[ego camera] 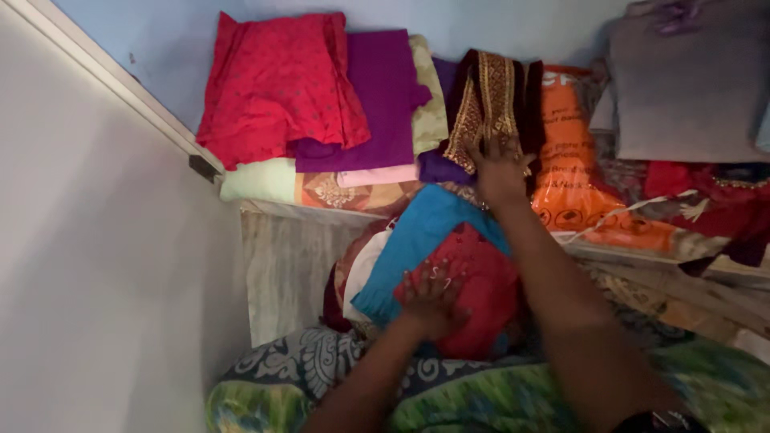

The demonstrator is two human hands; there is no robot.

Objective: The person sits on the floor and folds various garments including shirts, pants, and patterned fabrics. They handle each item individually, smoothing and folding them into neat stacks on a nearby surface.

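My left hand lies flat with fingers spread on a red cloth atop a pile of folded clothes close to me; a blue cloth sits in the same pile. My right hand reaches forward onto a dark maroon cloth with a gold embroidered border on the shelf, fingers spread against it. Whether it grips the cloth cannot be made out.
On the shelf lie a red garment, a purple one, pale green and orange folded pieces, an orange plastic bag and a grey cloth. A white wall stands at left. A green-blue patterned fabric covers the foreground.
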